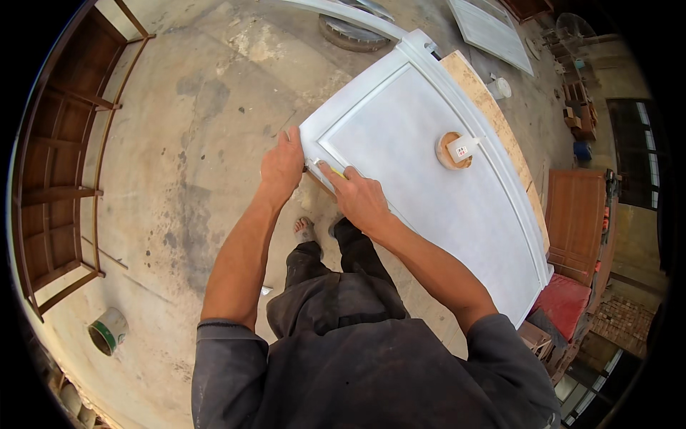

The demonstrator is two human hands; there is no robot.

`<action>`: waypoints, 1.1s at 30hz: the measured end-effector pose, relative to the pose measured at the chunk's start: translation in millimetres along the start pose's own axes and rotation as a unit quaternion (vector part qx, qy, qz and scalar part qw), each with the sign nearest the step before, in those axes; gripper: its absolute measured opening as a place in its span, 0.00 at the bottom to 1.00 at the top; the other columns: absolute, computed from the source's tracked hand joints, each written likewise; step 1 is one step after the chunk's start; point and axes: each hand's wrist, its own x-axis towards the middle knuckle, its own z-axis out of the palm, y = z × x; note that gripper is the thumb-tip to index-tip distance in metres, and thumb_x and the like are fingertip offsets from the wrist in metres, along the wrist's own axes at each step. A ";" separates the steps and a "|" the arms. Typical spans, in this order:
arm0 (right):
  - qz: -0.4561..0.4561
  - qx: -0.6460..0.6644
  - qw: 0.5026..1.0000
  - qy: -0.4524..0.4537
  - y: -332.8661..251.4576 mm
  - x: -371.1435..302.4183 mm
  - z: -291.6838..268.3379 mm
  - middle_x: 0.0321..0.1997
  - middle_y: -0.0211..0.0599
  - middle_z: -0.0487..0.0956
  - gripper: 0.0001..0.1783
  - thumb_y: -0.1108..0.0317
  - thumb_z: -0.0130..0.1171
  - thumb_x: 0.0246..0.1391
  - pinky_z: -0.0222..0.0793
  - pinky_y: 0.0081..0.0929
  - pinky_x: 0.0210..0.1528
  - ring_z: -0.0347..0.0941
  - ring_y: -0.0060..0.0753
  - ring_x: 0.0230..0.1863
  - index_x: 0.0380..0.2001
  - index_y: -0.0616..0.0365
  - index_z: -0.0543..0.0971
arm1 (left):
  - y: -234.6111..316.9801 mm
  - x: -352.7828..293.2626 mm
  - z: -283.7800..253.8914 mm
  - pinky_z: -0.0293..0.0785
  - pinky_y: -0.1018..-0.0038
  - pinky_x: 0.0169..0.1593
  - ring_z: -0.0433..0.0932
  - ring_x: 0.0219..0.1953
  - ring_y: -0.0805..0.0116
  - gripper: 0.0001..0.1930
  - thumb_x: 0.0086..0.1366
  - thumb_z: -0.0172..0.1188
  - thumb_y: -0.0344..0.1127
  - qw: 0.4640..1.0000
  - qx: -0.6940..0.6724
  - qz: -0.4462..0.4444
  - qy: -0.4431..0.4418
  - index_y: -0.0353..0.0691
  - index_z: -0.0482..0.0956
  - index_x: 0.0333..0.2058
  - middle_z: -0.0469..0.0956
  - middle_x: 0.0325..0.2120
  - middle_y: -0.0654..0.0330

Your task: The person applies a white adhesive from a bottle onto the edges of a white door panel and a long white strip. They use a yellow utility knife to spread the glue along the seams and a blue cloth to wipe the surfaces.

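A large white-painted wooden panel (421, 164) with a raised moulded border lies in front of me, its near left corner close to my body. At that corner my left hand (283, 164) grips the edge, its fingers closed over the side. Just right of it my right hand (357, 196) pinches a small tool with a yellow part (337, 172), its forefinger stretched along it toward the edge. The tool's kind is mostly hidden by the fingers. On the panel stands a round tub (449, 159) of tan paste, with a white flat scraper (461, 148) laid across it.
Bare wooden board (493, 111) shows beyond the panel's far edge. A tyre (354, 36) lies on the concrete floor ahead. Brown wooden frames (61, 164) stand at the left, above a bucket (108, 331). Another white panel (493, 32), a white pot (499, 89) and a brown cabinet (575, 222) are at the right.
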 end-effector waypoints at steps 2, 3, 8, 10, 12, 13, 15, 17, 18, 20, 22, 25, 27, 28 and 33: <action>0.007 -0.010 1.000 -0.022 1.8 -8.0 -3.2 0.29 0.40 0.74 0.31 0.73 0.59 0.58 0.73 0.42 0.23 0.74 0.47 0.21 0.66 0.41 0.75 | 1.5 -1.0 -5.5 0.83 0.56 0.38 0.85 0.38 0.42 0.27 0.58 0.69 0.26 1.000 0.012 0.007 -0.003 0.37 0.61 0.50 0.74 0.46 0.44; 0.007 -0.016 0.999 -0.035 3.4 -14.4 -5.8 0.29 0.40 0.74 0.31 0.73 0.59 0.59 0.73 0.42 0.23 0.74 0.47 0.21 0.66 0.40 0.75 | 0.9 -1.5 -5.7 0.84 0.58 0.38 0.85 0.38 0.43 0.25 0.59 0.66 0.24 1.000 0.016 0.007 -0.004 0.37 0.61 0.50 0.74 0.45 0.44; 0.048 0.021 0.997 -0.048 18.8 -104.3 -33.4 0.29 0.39 0.72 0.33 0.75 0.58 0.57 0.72 0.43 0.23 0.73 0.48 0.21 0.66 0.40 0.75 | -0.5 0.6 1.9 0.83 0.58 0.38 0.85 0.38 0.44 0.23 0.61 0.64 0.24 1.000 0.014 -0.005 0.001 0.37 0.61 0.51 0.74 0.46 0.44; 0.055 0.024 0.998 -0.036 21.7 -124.6 -34.5 0.29 0.37 0.71 0.32 0.74 0.58 0.58 0.71 0.43 0.22 0.71 0.46 0.20 0.66 0.39 0.76 | -2.9 -0.4 3.9 0.83 0.58 0.39 0.85 0.38 0.44 0.23 0.62 0.63 0.25 1.000 0.017 0.005 0.004 0.37 0.61 0.51 0.74 0.47 0.44; 0.054 0.016 0.998 -0.033 18.2 -125.9 -41.1 0.29 0.37 0.71 0.33 0.74 0.59 0.58 0.71 0.42 0.22 0.71 0.45 0.21 0.66 0.38 0.75 | -4.0 0.1 4.6 0.83 0.57 0.39 0.85 0.38 0.44 0.22 0.63 0.63 0.26 1.000 0.018 0.011 0.005 0.37 0.61 0.51 0.74 0.48 0.44; 0.053 0.012 0.998 -0.031 16.7 -126.4 -42.8 0.29 0.37 0.71 0.33 0.74 0.59 0.57 0.71 0.42 0.22 0.71 0.45 0.21 0.67 0.38 0.75 | -4.3 -1.1 5.5 0.83 0.57 0.39 0.85 0.38 0.44 0.23 0.63 0.63 0.26 1.000 0.013 0.010 0.002 0.37 0.61 0.51 0.74 0.48 0.44; 0.044 0.007 0.998 -0.032 20.0 -130.0 -38.2 0.29 0.37 0.71 0.35 0.75 0.59 0.56 0.72 0.41 0.22 0.71 0.44 0.20 0.67 0.37 0.74 | -6.7 1.4 3.1 0.83 0.56 0.39 0.85 0.38 0.44 0.23 0.63 0.64 0.27 1.000 0.007 0.008 0.003 0.37 0.61 0.51 0.75 0.48 0.43; 0.041 0.004 0.999 -0.030 20.2 -130.0 -34.7 0.29 0.37 0.71 0.36 0.75 0.60 0.56 0.72 0.41 0.22 0.72 0.43 0.20 0.68 0.36 0.73 | -7.0 3.0 6.3 0.83 0.55 0.39 0.85 0.38 0.42 0.24 0.62 0.65 0.28 1.000 0.004 0.007 0.010 0.37 0.61 0.51 0.75 0.46 0.43; 0.042 0.005 0.999 -0.028 19.0 -128.1 -32.9 0.30 0.37 0.71 0.36 0.75 0.60 0.56 0.72 0.41 0.22 0.72 0.43 0.21 0.68 0.36 0.73 | -6.8 3.0 7.1 0.83 0.54 0.39 0.85 0.38 0.42 0.24 0.62 0.65 0.29 1.000 0.007 0.006 0.013 0.37 0.61 0.51 0.75 0.46 0.43; 0.041 0.004 0.999 -0.025 16.5 -120.3 -28.8 0.30 0.38 0.72 0.37 0.75 0.60 0.55 0.73 0.41 0.22 0.73 0.43 0.21 0.69 0.36 0.73 | -7.3 2.4 7.9 0.83 0.54 0.38 0.85 0.38 0.41 0.23 0.63 0.65 0.29 1.000 0.007 0.013 0.021 0.37 0.61 0.51 0.75 0.45 0.43; 0.036 0.002 0.999 -0.024 14.7 -110.8 -26.0 0.30 0.38 0.72 0.37 0.75 0.59 0.55 0.73 0.41 0.23 0.73 0.43 0.21 0.69 0.36 0.72 | -8.2 1.7 7.8 0.83 0.53 0.38 0.85 0.38 0.41 0.23 0.63 0.64 0.29 0.999 0.003 0.030 0.030 0.37 0.61 0.50 0.75 0.44 0.43; 0.039 -0.027 0.997 -0.056 21.0 -124.4 -31.2 0.30 0.38 0.72 0.36 0.75 0.59 0.55 0.73 0.40 0.23 0.75 0.42 0.23 0.69 0.38 0.72 | -6.6 -0.4 2.2 0.83 0.53 0.38 0.85 0.37 0.41 0.21 0.64 0.63 0.29 0.999 0.013 0.026 0.020 0.36 0.62 0.50 0.75 0.44 0.43; 0.037 -0.028 0.998 -0.048 25.0 -138.6 -31.3 0.28 0.36 0.70 0.35 0.74 0.62 0.56 0.72 0.39 0.22 0.72 0.42 0.21 0.68 0.38 0.74 | -8.0 0.5 4.2 0.83 0.53 0.38 0.84 0.38 0.41 0.21 0.64 0.63 0.29 0.999 0.019 0.019 0.019 0.36 0.62 0.50 0.75 0.44 0.43; 0.036 -0.028 0.998 -0.044 25.8 -141.9 -30.8 0.27 0.36 0.69 0.35 0.73 0.64 0.56 0.71 0.38 0.21 0.70 0.41 0.20 0.67 0.37 0.74 | -9.1 1.2 5.1 0.83 0.53 0.38 0.84 0.38 0.41 0.21 0.64 0.63 0.29 0.999 0.023 0.016 0.019 0.36 0.62 0.50 0.75 0.44 0.43; 0.018 -0.009 0.999 -0.044 19.1 -113.5 -30.3 0.30 0.38 0.71 0.36 0.75 0.59 0.54 0.74 0.41 0.24 0.75 0.42 0.22 0.67 0.39 0.74 | -3.6 1.0 -0.1 0.82 0.53 0.39 0.84 0.38 0.41 0.23 0.62 0.64 0.27 1.000 0.013 0.013 0.012 0.36 0.61 0.51 0.75 0.45 0.42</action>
